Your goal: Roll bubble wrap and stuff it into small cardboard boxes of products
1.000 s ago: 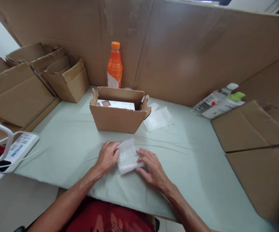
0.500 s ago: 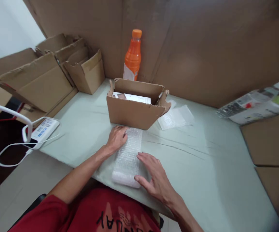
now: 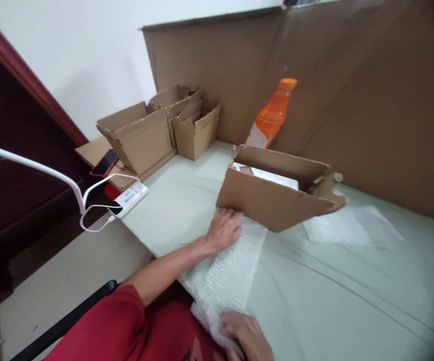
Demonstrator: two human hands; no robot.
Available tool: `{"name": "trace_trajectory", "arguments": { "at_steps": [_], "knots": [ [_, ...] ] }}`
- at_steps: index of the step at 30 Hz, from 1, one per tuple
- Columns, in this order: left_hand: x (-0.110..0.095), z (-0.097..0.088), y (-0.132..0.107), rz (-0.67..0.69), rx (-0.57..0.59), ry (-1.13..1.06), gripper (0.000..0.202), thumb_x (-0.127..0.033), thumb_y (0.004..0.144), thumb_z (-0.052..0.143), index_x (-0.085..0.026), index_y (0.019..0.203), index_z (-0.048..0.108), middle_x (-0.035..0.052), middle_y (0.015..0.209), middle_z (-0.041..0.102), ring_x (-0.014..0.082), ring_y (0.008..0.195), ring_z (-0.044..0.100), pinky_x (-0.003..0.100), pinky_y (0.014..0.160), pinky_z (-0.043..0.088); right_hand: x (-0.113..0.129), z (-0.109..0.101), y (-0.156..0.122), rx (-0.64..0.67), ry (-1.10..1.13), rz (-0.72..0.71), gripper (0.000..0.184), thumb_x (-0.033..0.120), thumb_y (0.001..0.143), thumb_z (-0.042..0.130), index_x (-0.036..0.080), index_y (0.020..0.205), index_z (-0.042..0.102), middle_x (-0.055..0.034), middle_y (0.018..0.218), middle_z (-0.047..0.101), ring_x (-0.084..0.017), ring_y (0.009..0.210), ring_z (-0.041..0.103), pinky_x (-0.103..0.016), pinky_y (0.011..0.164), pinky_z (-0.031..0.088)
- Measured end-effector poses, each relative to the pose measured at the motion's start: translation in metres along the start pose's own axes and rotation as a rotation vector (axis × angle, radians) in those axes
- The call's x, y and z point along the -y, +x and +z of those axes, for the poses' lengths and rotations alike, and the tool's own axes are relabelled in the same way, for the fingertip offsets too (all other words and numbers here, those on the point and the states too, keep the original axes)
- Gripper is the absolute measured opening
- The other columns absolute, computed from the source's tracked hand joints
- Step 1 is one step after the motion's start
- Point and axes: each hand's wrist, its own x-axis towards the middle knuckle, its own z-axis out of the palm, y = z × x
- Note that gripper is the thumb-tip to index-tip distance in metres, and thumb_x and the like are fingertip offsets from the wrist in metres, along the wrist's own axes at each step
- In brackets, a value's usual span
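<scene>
A strip of clear bubble wrap [image 3: 235,265] runs over the table from the cardboard box to the near edge. My left hand [image 3: 224,229] rests at its far end, fingers curled and pressed down on the wrap beside the box's base. At the near end, my right hand [image 3: 249,333] is closed around the bunched or rolled part of the wrap, close to my body. Its fingertips are partly hidden. Just beyond my left hand stands the open cardboard box [image 3: 269,200] with a white printed box [image 3: 267,175] inside.
An orange drink bottle [image 3: 273,118] stands behind the box. Flat clear packaging [image 3: 352,225] lies to its right. At the left are open cardboard bins [image 3: 145,138], a phone [image 3: 106,163] and a white power strip [image 3: 132,195] with cables. A cardboard wall [image 3: 382,100] closes off the back.
My view has swung left. My right hand has moved toward my body and closed on the wrap's near end, drawing it over the table edge. My left hand stays at the far end.
</scene>
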Motion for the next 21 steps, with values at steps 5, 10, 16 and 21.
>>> {"name": "trace_trajectory", "arguments": {
  "at_steps": [5,10,16,21],
  "knots": [
    [0.012,-0.042,-0.063,-0.006,0.049,-0.247,0.040,-0.026,0.093,0.049,-0.018,0.131,0.054,0.0099,0.118,0.069,0.0222,0.108,0.062,0.037,0.097,0.049,0.028,-0.002,0.015,-0.128,0.063,0.420,0.009,0.023,0.096,0.051,0.024,0.096,0.060,-0.0027,0.083,0.071,-0.019,0.074,0.069,-0.027,0.067,0.055],
    [0.018,-0.055,-0.126,-0.088,0.156,-0.488,0.043,-0.032,0.090,0.057,-0.019,0.131,0.054,0.0079,0.116,0.069,0.0214,0.106,0.063,0.037,0.096,0.050,0.018,-0.001,0.027,-0.279,-0.165,0.418,0.009,0.024,0.098,0.053,0.021,0.099,0.061,-0.0026,0.082,0.071,-0.018,0.072,0.066,-0.028,0.067,0.051],
    [0.010,-0.023,-0.137,0.055,0.070,-0.291,0.045,-0.019,0.088,0.057,-0.016,0.132,0.053,0.0100,0.108,0.069,0.0257,0.103,0.063,0.044,0.093,0.052,0.003,-0.001,0.041,-0.325,-0.462,0.242,0.011,0.019,0.099,0.053,0.019,0.105,0.061,-0.0046,0.087,0.072,-0.020,0.080,0.065,-0.035,0.076,0.046],
    [0.001,-0.022,-0.139,0.206,-0.065,-0.212,0.043,-0.016,0.087,0.060,-0.017,0.130,0.056,0.0133,0.122,0.063,0.0271,0.115,0.058,0.045,0.100,0.048,0.003,-0.001,0.052,-0.313,-0.557,0.237,0.011,0.018,0.099,0.052,0.018,0.106,0.061,-0.0048,0.086,0.071,-0.021,0.080,0.062,-0.036,0.077,0.043]
  ]
}}
